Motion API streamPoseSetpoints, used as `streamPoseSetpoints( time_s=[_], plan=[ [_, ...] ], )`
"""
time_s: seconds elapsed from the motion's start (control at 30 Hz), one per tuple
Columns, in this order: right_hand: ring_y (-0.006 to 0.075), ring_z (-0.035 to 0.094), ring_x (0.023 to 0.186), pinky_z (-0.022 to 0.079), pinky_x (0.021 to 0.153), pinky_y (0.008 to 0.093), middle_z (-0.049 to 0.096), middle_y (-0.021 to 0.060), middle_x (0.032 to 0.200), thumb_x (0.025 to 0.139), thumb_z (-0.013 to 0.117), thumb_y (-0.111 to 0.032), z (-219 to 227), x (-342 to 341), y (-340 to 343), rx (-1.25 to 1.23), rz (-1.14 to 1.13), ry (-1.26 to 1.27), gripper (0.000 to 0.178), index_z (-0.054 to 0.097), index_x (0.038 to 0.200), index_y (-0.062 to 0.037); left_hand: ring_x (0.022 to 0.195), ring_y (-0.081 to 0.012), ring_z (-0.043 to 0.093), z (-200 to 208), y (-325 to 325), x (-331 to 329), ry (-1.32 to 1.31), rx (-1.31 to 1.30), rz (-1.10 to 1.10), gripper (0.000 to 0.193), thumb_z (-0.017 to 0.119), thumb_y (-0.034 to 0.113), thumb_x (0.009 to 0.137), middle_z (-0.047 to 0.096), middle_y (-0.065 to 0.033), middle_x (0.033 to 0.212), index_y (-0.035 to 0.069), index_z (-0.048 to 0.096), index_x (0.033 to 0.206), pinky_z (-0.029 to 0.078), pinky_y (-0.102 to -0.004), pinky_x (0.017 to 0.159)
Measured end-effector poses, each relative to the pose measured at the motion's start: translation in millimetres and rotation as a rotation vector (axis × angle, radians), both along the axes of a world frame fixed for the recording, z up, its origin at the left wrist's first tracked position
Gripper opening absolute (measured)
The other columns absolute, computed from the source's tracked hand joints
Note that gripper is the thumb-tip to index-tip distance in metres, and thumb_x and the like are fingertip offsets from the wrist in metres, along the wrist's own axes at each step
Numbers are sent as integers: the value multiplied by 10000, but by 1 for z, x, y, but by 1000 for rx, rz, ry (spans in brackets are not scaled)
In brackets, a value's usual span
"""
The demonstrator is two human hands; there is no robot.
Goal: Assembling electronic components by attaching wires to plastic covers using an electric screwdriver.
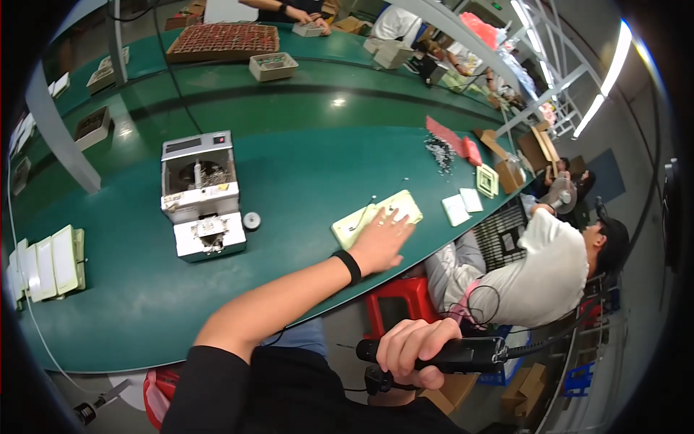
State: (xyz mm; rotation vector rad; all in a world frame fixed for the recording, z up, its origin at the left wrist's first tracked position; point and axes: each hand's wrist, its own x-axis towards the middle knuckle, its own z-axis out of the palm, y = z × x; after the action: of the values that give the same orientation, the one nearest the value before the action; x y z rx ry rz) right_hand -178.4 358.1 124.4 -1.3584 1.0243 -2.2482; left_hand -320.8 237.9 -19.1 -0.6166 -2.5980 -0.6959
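Note:
My left hand [379,242] lies with fingers spread on a pale yellow-green plastic panel [347,230] near the table's front edge. Part of the panel is hidden under the hand. A small dark piece stands up near the panel's back edge, too small to name. In my right hand [416,346] is a black electric screwdriver [466,354], its thin bit pointing left, off the table and in front of my body. To the left of the panel stands a white and grey screw feeder [201,206] with loose screws in its bowl.
A small round grey cap [251,221] lies beside the feeder. Pale panels [54,264] are stacked at the far left. Dark small parts [439,153] and white-green panels [456,209] lie to the right, near a seated co-worker [535,271]. A red stool [401,302] stands below the table edge.

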Motion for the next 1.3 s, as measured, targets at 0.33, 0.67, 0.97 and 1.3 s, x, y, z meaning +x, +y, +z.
streamPoseSetpoints(
  time_s=[0.33, 0.67, 0.97, 1.3],
  plan=[
    [198, 551, 490, 505, 482, 362, 584, 88, 637, 906, 747, -30, 3, -19, -9, -44, 18, -46, 244, 538, 1022, 17, 1533, -335, 409, 2, -60, 108, -120, -115, 4, 705, 747, 336, 926, 494, -127, 1608, 76, 513, 1538, 268, -528, 1297],
    [193, 587, 513, 516, 496, 337, 616, 64, 668, 975, 721, -84, 9, -25, -86, 35, 182, 57, 232, 516, 1072, -33, 1537, -345, 398, 37, -146, 241, -302, -146, 6, 808, 794, 317, 886, 446, -123, 1646, 114, 459, 1593, 298, -537, 1283],
    [178, 557, 489, 494, 479, 339, 591, 47, 642, 983, 761, -172, -2, -15, -153, 55, 63, -111, 326, 462, 1066, -73, 1487, -279, 463, 36, -165, 341, -454, -156, 356, 729, 759, 295, 909, 505, -73, 1597, 127, 507, 1572, 339, -509, 1255],
    [157, 454, 466, 426, 472, 330, 502, 28, 650, 1003, 727, -265, 3, 6, -253, 97, -161, 111, 325, 450, 1090, -119, 1216, -158, 593, -9, -167, 363, -117, -261, 622, 490, 660, 224, 988, 622, 28, 1379, 152, 635, 1473, 433, -431, 1157]
  ],
)
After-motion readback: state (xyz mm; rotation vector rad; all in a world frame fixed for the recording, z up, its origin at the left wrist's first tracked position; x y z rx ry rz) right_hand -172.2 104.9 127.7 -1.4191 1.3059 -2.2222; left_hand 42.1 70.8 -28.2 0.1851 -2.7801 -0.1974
